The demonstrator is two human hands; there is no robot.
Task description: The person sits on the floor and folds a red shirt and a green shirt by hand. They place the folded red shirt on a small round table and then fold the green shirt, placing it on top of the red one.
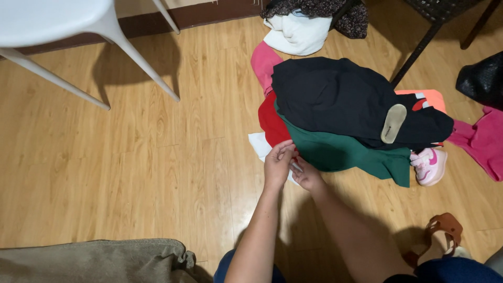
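Together, both hands' fingers pinching white cloth

**One garment label in view**

A small oblong label, beige-grey with rounded ends, is sewn inside the black garment atop the clothes pile, toward its right side. It lies tilted, nearly upright. Any markings on it are too small to read. No packages, signs or screens appear.
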